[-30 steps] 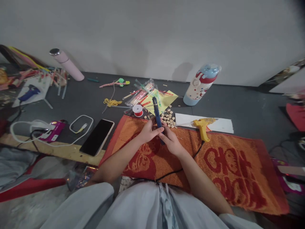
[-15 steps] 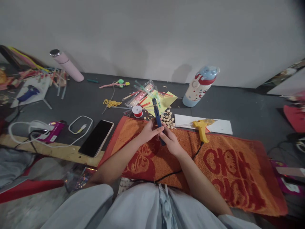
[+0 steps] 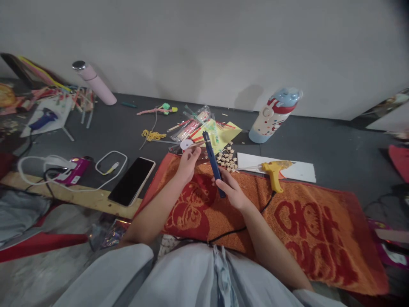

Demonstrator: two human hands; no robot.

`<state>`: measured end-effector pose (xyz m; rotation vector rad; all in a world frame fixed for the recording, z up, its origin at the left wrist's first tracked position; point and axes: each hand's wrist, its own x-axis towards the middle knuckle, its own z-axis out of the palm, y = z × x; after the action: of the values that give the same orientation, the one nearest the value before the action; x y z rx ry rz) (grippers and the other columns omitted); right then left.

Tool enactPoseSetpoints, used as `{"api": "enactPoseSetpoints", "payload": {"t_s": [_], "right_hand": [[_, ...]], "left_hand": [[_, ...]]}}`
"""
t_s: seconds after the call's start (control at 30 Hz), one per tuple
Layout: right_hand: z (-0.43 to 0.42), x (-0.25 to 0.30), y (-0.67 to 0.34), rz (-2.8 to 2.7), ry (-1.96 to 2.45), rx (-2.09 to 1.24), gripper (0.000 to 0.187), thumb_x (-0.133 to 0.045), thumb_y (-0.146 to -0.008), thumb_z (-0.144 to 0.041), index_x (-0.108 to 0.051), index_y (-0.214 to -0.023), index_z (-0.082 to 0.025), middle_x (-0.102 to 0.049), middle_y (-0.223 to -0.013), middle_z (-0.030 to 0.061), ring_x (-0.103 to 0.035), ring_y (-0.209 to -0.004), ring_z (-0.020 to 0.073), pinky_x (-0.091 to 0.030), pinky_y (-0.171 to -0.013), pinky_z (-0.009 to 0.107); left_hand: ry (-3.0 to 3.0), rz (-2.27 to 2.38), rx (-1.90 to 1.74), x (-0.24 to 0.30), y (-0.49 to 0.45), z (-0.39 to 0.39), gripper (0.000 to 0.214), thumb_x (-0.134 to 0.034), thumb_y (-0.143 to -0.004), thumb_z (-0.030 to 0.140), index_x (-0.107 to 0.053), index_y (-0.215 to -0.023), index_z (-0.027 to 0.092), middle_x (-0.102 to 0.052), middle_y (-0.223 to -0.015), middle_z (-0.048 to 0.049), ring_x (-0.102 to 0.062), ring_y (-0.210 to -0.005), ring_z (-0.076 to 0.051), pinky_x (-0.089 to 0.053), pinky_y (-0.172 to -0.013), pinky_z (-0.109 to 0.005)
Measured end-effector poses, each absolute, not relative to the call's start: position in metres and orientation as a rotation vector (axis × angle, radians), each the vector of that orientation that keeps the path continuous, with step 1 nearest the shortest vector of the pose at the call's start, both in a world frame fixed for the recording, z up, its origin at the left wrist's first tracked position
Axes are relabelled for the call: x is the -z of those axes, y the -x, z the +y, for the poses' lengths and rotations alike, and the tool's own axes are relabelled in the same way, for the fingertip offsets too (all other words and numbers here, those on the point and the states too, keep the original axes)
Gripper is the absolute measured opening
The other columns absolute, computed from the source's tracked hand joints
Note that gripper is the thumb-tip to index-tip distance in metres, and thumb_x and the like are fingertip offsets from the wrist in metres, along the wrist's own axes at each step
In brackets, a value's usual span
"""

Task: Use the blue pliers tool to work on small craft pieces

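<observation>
My right hand is closed round the lower end of a long dark blue tool, which tilts up and away over the orange towel. My left hand is apart from it, to the left, near the towel's far edge. Its fingers pinch a thin pale stick that points right toward the tool's tip. A red thread spool lies just beyond that hand. A heap of several small wooden pieces sits right of the tool.
A yellow glue gun lies on white paper, its black cord running back to me. A phone, white cables, a yellow sheet with packets, a water bottle and a pink flask lie around.
My left hand has let go of the blue tool and moved left and away, now pinching the thin stick. My right hand keeps the tool, tilted slightly more.
</observation>
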<state>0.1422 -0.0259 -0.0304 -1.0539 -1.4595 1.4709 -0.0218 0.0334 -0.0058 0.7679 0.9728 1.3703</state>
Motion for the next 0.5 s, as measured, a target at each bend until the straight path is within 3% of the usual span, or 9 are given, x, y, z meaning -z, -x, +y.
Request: {"api": "enactPoseSetpoints", "payload": {"t_s": [0.3,0.5], "right_hand": [[-0.0288,0.028,-0.1411,-1.498,0.964,-1.569,0.071,-0.057,-0.077,-0.065,-0.047,-0.131,-0.021,-0.059,-0.116,0.0107,-0.055,-0.106,0.0259,-0.043,-0.096,0.042],[-0.0287,0.0321,-0.1429,-1.561,0.927,-1.589,0.07,-0.057,-0.08,-0.061,-0.041,-0.135,-0.019,-0.055,-0.121,0.0118,-0.052,-0.11,0.0261,-0.04,-0.1,0.044]], "left_hand": [[-0.723,0.898,-1.381,0.0009,0.025,0.033,0.056,-0.078,-0.059,0.056,-0.062,-0.094,0.016,-0.074,-0.088,-0.0075,-0.07,-0.091,-0.024,-0.055,-0.078,-0.033],[-0.732,0.906,-1.389,-0.0006,0.0248,0.032,0.052,-0.079,-0.058,0.053,-0.062,-0.091,0.017,-0.075,-0.086,-0.0076,-0.07,-0.092,-0.025,-0.056,-0.078,-0.034]]}}
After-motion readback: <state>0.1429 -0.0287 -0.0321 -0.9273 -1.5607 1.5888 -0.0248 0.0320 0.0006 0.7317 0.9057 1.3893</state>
